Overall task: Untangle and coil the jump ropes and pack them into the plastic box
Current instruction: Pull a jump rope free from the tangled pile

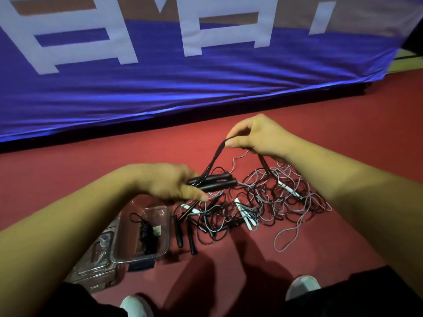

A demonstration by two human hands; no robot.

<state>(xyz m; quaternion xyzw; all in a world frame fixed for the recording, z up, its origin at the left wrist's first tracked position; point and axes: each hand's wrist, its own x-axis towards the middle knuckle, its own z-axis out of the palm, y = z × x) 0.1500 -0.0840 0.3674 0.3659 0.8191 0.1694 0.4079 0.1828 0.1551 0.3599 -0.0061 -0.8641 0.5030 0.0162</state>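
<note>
Here, paired black handles [217, 182] lengthwise left-to-right, tips pointing right, clasped by fingers of left hand [167, 181]; black rope [213, 159] rising slantwise, pinched between fingers of right hand [254, 136].

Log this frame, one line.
left hand grips black handles | right hand pinches cord loop | plastic box holds black rope | tangle on floor

Indoor sports venue, likely a gym hall. Red rubbery sports floor [343, 124] runs under and round the right hand [254, 133]. Beyond that hand, a blue fabric banner [160, 92] with large white lettering [191, 37] drapes low over the floor. Far right of the hand, a strip of yellow-green court surface [407, 65]. Jump ropes [263, 202] heaped just below the hand.
</note>
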